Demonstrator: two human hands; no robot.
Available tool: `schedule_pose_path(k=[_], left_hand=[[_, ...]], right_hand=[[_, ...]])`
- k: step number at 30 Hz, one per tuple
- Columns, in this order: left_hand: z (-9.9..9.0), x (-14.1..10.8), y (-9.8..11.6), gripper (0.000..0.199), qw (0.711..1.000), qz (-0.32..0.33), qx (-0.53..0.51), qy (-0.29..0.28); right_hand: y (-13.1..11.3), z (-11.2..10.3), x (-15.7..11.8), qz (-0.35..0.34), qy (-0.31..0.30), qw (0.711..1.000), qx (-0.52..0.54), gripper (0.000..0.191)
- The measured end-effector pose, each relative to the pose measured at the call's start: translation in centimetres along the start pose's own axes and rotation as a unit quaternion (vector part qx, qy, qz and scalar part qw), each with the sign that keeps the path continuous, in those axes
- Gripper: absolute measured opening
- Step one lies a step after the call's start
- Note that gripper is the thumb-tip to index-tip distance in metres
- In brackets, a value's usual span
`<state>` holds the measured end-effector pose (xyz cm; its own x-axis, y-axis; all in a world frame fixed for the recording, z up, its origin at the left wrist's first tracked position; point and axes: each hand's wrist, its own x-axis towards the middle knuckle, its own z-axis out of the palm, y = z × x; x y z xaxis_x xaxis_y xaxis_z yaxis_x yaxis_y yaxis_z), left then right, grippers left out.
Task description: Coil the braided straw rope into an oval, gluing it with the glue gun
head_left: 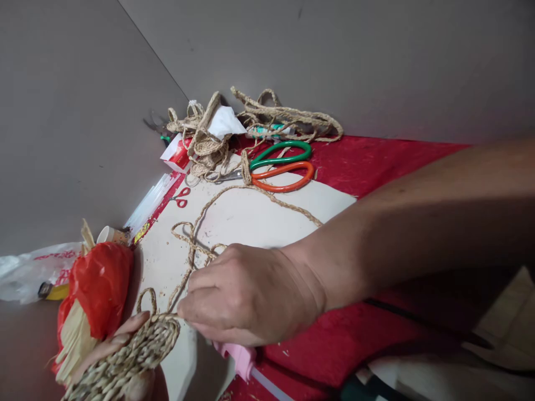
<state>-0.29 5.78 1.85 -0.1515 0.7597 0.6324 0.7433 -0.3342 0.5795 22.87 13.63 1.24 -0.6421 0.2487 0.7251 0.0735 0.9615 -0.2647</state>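
Together, at the lower left, both hands are engaged: a woven piece (pixel 125 363) is clamped between thumb and fingers of the left hand (pixel 141 385), and a strand (pixel 172 316) at its edge is pinched by the right hand (pixel 246 298) — fingers curled. Beyond, cord (pixel 288 205) is looped across a pale board (pixel 242 220) near scissors (pixel 284 177). Some cord is hidden by the right hand — its back uppermost, forearm (pixel 397 234) slanting in from the right.

Just the one head cam, looking forward and down over the surface (pixel 346 161). It's pretty close in: the right hand (pixel 251 298) sits big near the middle, its forearm (pixel 401 234) running out the right edge. Bottom edge crops the woven piece (pixel 137 351), and grey wall (pixel 359 61) fills the top of the shot.
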Motion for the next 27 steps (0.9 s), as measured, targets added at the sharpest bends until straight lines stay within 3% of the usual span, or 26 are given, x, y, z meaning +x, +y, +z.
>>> schedule_pose_path(k=[4,7,9,15,21,27], left_hand=[[-0.6,0.0,-0.7,0.034,0.999,0.028,-0.028,0.010],[-0.5,0.2,0.2,0.030,0.997,0.031,-0.054,0.037],[-0.1,0.3,1.0,0.028,0.996,-0.001,-0.078,0.044],[0.9,0.2,1.3,0.019,0.995,0.028,-0.067,0.073],[0.8,-0.5,0.7,0.019,0.989,0.051,0.037,0.137],[-1.5,-1.1,-0.4,0.024,0.990,0.044,0.119,0.056]], right_hand=[[0.0,-0.3,0.3,0.040,-0.025,0.999,0.010,0.021],[0.1,-0.5,0.3,0.017,-0.061,0.998,-0.014,0.017],[0.1,-0.6,0.1,-0.009,-0.079,0.996,-0.033,0.013],[0.0,-0.2,-0.5,-0.056,-0.037,0.996,-0.067,0.017],[-0.7,0.4,0.0,0.063,-0.018,0.998,0.024,0.017],[-0.9,0.4,0.4,0.137,-0.063,0.982,0.115,0.019]])
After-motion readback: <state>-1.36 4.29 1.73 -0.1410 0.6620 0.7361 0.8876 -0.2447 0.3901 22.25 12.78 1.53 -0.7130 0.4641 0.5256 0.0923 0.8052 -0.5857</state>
